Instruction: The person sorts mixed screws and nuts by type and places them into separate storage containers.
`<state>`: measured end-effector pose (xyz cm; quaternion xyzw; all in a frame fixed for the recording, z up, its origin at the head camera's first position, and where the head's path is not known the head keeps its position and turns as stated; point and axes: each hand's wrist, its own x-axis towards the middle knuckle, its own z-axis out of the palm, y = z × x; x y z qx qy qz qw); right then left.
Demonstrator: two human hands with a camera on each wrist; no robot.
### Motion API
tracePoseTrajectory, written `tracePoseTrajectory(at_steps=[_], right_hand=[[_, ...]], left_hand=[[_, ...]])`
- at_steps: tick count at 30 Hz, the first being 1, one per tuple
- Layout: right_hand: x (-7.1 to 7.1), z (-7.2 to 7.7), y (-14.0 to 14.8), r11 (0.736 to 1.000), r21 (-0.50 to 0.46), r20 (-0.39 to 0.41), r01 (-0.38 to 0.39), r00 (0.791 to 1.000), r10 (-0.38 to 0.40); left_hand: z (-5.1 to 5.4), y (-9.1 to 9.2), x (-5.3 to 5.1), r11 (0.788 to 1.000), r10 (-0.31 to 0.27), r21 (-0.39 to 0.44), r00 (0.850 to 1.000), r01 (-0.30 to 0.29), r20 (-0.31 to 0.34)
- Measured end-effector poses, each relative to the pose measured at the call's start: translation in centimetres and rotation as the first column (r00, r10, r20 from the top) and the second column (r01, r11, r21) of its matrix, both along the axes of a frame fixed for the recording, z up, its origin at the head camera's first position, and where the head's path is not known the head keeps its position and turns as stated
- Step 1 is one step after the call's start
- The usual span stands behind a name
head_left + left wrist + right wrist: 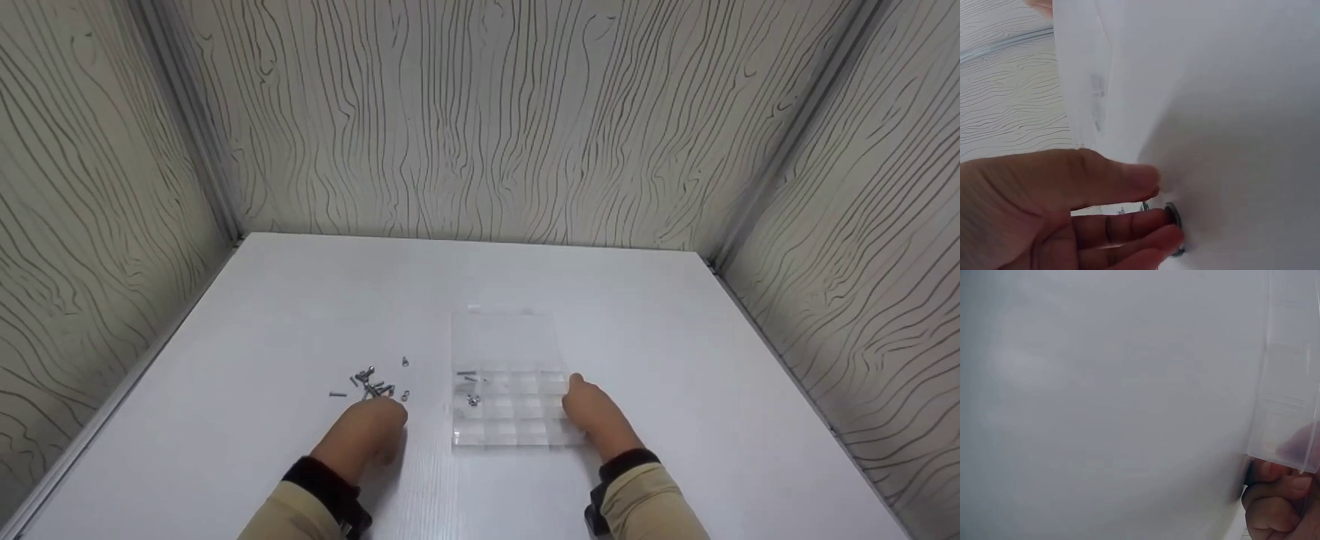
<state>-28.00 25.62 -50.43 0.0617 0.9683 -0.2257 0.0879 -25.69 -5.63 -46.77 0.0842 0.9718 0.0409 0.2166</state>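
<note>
A clear plastic compartment box (pixel 516 433) lies with its lid (pixel 504 336) laid back on the far side. My right hand (pixel 596 414) grips the box's right side; in the right wrist view the thumb shows through the clear wall and curled fingers (pixel 1272 512) press outside. My left hand (pixel 367 429) is at the near edge of a loose pile of screws (pixel 377 390), left of the box. In the left wrist view, thumb and fingers stand apart, with a dark metal piece (pixel 1174 214) at the fingertips. Whether the fingers touch it cannot be told.
A few screws (pixel 466 373) and small round metal pieces (pixel 473 400) sit in the box's left compartments. Stray pieces lie around the pile, among them a screw (pixel 337 394). The white table (pixel 337 300) is enclosed by wood-patterned panels (pixel 465 120) at the back and sides.
</note>
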Motion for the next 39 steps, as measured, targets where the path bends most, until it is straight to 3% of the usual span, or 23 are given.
tracePoseTrajectory(at_steps=[2, 6, 8, 11, 13, 22, 31, 39], right_hand=[[0.0, 0.0, 0.0, 1.0, -0.002, 0.002, -0.001, 1.0, 0.001], [0.1, 0.1, -0.1, 1.0, -0.008, 0.026, 0.013, 1.0, -0.013], [0.1, 0.1, -0.1, 1.0, -0.016, 0.039, 0.024, 0.999, -0.024], [0.1, 0.0, -0.1, 0.999, -0.03, 0.042, 0.038, 0.998, -0.037], [0.0, 0.0, -0.1, 0.999, -0.034, 0.035, 0.041, 0.999, -0.04], [0.3, 0.3, -0.3, 0.999, -0.034, 0.021, 0.037, 0.999, -0.036], [0.0, -0.1, 0.1, 0.999, -0.029, -0.007, -0.012, 1.0, 0.012], [0.1, -0.1, -0.1, 1.0, -0.018, 0.011, 0.013, 1.0, -0.013]], left_hand=[[-0.2, -0.1, 0.0, 1.0, 0.011, 0.007, 1.0, -0.011, 0.01], [-1.1, -0.2, -0.1, 0.996, -0.002, 0.089, 0.997, 0.009, -0.079], [-1.5, -0.3, -0.4, 0.99, -0.051, 0.124, 0.987, 0.07, -0.15], [-1.8, -0.4, -1.0, 0.978, -0.15, 0.111, 0.963, 0.178, -0.223], [-1.8, -0.6, -1.4, 0.973, -0.183, 0.094, 0.952, 0.211, -0.246], [-1.5, -0.6, -1.9, 0.991, -0.1, 0.07, 0.976, 0.115, -0.194], [-1.5, -0.5, -1.8, 0.992, -0.118, 0.019, 0.974, 0.124, -0.196], [-1.5, -0.4, -1.4, 0.997, -0.047, 0.059, 0.989, 0.056, -0.143]])
